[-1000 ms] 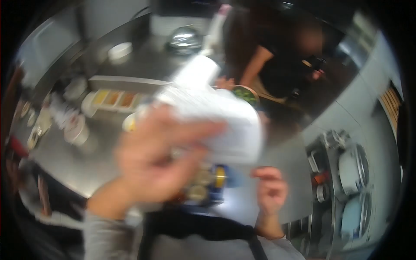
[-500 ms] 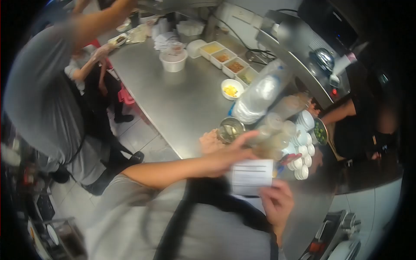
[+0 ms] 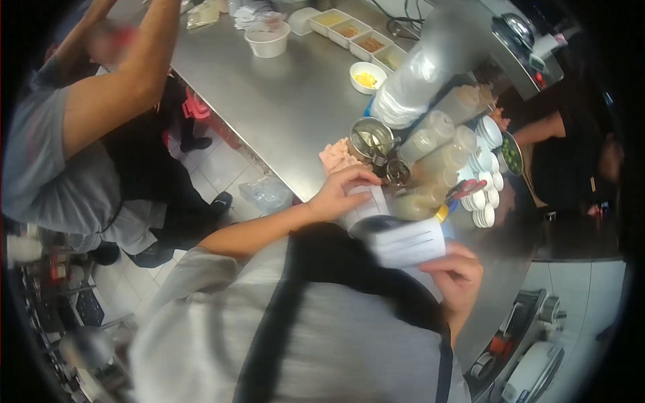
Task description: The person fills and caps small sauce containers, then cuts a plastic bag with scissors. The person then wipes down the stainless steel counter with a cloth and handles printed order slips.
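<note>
My left hand [image 3: 344,195] is closed on a white paper slip [image 3: 369,203], its fingers bent over the slip's upper end. A second white paper slip [image 3: 411,243] with dark printed lines is pinched at its right edge by my right hand [image 3: 458,270]. Both slips are in front of my chest, and a dark blurred shape lies between them. Just beyond my left hand stand a metal container [image 3: 371,140] with a utensil in it and a crumpled pinkish cloth [image 3: 338,156]. Squeeze bottles [image 3: 423,198] are grouped beyond the slips.
Stacked small white dishes [image 3: 485,191] and red-handled scissors [image 3: 468,189] are right of the bottles. Farther along the steel counter [image 3: 269,124] are a yellow-filled bowl [image 3: 367,78], food trays [image 3: 369,44] and a white tub [image 3: 267,41]. Co-workers stand left and right.
My left hand now grips a slip of its own, where before it was beside the single visible slip. My right hand's slip has tilted and shifted right. The view has turned downward.
</note>
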{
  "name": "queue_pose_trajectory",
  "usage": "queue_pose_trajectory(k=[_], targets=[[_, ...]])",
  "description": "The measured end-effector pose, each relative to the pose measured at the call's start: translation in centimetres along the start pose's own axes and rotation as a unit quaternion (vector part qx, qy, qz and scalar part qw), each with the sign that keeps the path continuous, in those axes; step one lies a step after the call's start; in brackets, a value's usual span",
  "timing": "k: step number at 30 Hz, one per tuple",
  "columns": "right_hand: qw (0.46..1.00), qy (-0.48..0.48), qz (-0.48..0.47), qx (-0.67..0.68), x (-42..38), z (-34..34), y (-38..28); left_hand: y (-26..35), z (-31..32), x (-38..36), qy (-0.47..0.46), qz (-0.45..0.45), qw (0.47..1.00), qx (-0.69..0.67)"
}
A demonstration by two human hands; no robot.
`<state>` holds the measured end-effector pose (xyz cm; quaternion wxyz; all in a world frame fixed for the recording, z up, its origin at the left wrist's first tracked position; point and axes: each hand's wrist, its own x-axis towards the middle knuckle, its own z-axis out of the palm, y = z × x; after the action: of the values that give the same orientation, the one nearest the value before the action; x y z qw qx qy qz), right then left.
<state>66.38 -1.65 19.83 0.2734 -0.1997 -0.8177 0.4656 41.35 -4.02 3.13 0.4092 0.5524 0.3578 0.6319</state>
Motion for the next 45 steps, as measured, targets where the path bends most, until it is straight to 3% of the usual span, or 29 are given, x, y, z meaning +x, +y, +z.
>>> queue_pose_trajectory(k=[4, 6, 7, 10, 12, 14, 16, 18, 20, 21, 22, 24, 25, 26, 28, 31, 34, 37, 38, 41, 45], targets=[[0.985, 0.153, -0.006, 0.080, -4.0, -3.8, 3.2, 0.2, -0.4, -0.3, -0.072, 0.083, 0.975, 0.195], [0.945, 0.275, -0.081, 0.155, -5.5, -6.1, 5.3, 1.5, -0.3, -0.5, -0.117, 0.127, 0.947, 0.271], [0.908, 0.335, -0.075, 0.239, -5.9, -7.1, 5.4, 0.4, -0.5, -0.9, -0.147, 0.104, 0.941, 0.287], [0.822, 0.359, -0.193, 0.397, -9.3, -13.9, 10.3, -0.1, -0.5, -2.0, 0.025, 0.048, 0.960, 0.276], [0.713, 0.620, -0.061, 0.322, -11.0, -16.1, 13.9, -1.5, -1.3, -3.3, 0.057, -0.020, 0.960, 0.273], [0.682, 0.674, 0.085, 0.272, -15.6, -18.5, 21.7, -0.6, -1.3, -4.1, 0.067, -0.197, 0.977, 0.049], [0.683, 0.645, 0.154, 0.305, -20.3, -18.3, 30.0, -2.2, -2.9, -4.8, 0.026, -0.251, 0.968, 0.019], [0.690, 0.675, 0.202, 0.165, -23.2, -15.0, 37.8, -3.0, -4.1, -5.4, -0.001, -0.255, 0.967, 0.019], [0.757, 0.604, 0.247, -0.040, -20.2, -9.7, 35.8, -3.1, -4.9, -5.6, -0.018, -0.212, 0.976, 0.047], [0.759, 0.584, 0.254, -0.135, -20.8, -9.9, 38.0, -1.1, -5.6, -4.7, -0.016, -0.267, 0.958, 0.102], [0.746, 0.570, 0.270, -0.216, -20.2, -9.7, 37.5, 1.4, -6.4, -3.1, -0.024, -0.313, 0.936, 0.159], [0.694, 0.540, 0.312, -0.361, -15.7, -8.2, 32.9, 2.2, -8.3, 0.0, 0.100, -0.263, 0.940, 0.194], [0.670, 0.507, 0.320, -0.438, -15.3, -8.3, 32.9, 1.6, -10.2, 1.7, 0.110, -0.251, 0.918, 0.288], [0.645, 0.521, 0.373, -0.417, -14.3, -8.6, 32.4, 0.8, -12.6, 3.2, 0.127, -0.233, 0.887, 0.379], [0.637, 0.538, 0.387, -0.394, -13.3, -9.1, 32.6, -4.3, -17.3, 5.1, 0.147, -0.036, 0.806, 0.572], [0.623, 0.454, 0.406, -0.492, -12.6, -10.4, 34.1, -10.1, -23.1, 9.3, 0.133, 0.021, 0.717, 0.684], [0.561, 0.474, 0.461, -0.499, -11.3, -12.4, 33.5, -11.6, -24.6, 14.3, 0.185, -0.046, 0.719, 0.668], [0.538, 0.527, 0.450, -0.480, -11.8, -14.3, 36.4, -10.3, -23.0, 16.9, 0.230, -0.161, 0.614, 0.738], [0.533, 0.542, 0.447, -0.472, -11.7, -15.0, 36.7, -10.5, -23.2, 17.2, 0.232, -0.174, 0.610, 0.737], [0.506, 0.474, 0.563, -0.450, -9.4, -15.6, 34.3, -11.2, -23.5, 17.6, 0.235, -0.201, 0.601, 0.737], [0.477, 0.431, 0.576, -0.504, -9.4, -15.5, 35.5, -10.9, -23.4, 17.5, 0.232, -0.193, 0.579, 0.757]])
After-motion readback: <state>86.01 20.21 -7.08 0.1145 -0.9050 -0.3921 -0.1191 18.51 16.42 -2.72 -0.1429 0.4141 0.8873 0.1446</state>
